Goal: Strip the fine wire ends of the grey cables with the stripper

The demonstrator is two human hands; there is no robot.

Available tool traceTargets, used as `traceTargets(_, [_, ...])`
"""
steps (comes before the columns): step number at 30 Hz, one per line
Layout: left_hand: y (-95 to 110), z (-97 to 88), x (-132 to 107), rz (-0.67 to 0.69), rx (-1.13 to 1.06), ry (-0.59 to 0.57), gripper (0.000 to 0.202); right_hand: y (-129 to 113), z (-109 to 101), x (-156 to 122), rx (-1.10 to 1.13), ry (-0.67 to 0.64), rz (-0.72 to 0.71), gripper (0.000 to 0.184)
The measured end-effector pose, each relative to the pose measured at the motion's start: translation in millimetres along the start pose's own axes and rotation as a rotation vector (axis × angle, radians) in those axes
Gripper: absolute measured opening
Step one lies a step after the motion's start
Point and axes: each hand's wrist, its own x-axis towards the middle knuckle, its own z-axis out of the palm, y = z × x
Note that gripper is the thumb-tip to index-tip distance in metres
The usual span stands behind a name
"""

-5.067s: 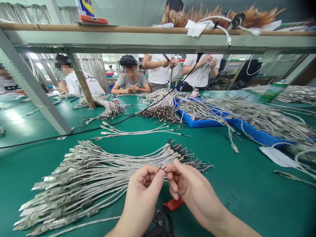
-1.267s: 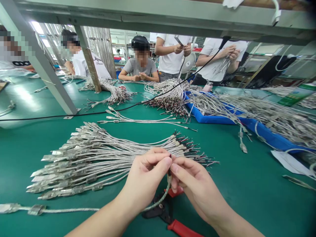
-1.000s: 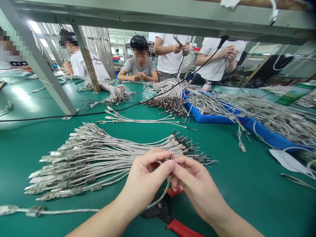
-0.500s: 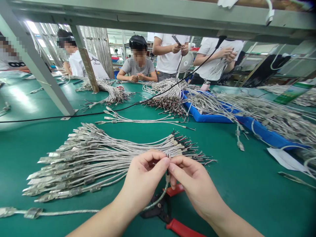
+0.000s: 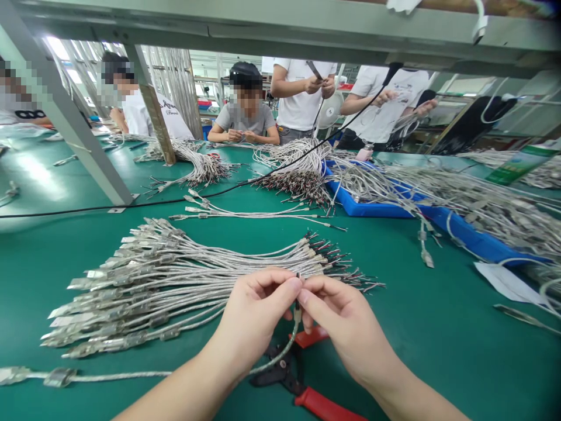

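Head view — what have the hands got?

The left hand (image 5: 256, 318) and right hand (image 5: 344, 333) both pinch one braided cable (image 5: 297, 316) near its wire end — above red-handled pliers (image 5: 283, 371), just beside a cable bundle (image 5: 175, 292).

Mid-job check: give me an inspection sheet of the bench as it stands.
surface: green bench mat, flat under the work.
job's things: fan of braided silver cables with flat metal connectors; one separate braided silver cable.
hands: left hand and right hand pinch that cable's dark tip.
clutter: red-handled pliers below the hands; blue plastic tray heaped with cables.
cables: thin black cord crossing the mat beyond the fan.
surroundings: seated co-worker across the bench; metal shelf frame overhead.
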Motion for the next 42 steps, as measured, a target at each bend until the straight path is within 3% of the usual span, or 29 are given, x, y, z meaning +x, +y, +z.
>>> traceTargets(17, [-7, -4.0, 1, 0.002, -0.056, -0.043, 0.019, -1, 1, -1, -0.001, 0.006, 0.021, 0.032])
traceTargets(22, [-7, -1.1, 0, -0.096, -0.165, -0.09, 0.022, -1, -2, 2, 0.018, 0.066, -0.052, 0.028])
traceTargets(29, [-8, 4.6, -5, -0.178, -0.003, -0.174, 0.027, 2, -7, 5, 0.127, 0.144, -0.088, 0.022])
traceTargets(42, [-12, 4.8, -8, -0.194, -0.017, -0.215, 0.022, -2, -9, 5, 0.161, 0.182, -0.171, 0.017])
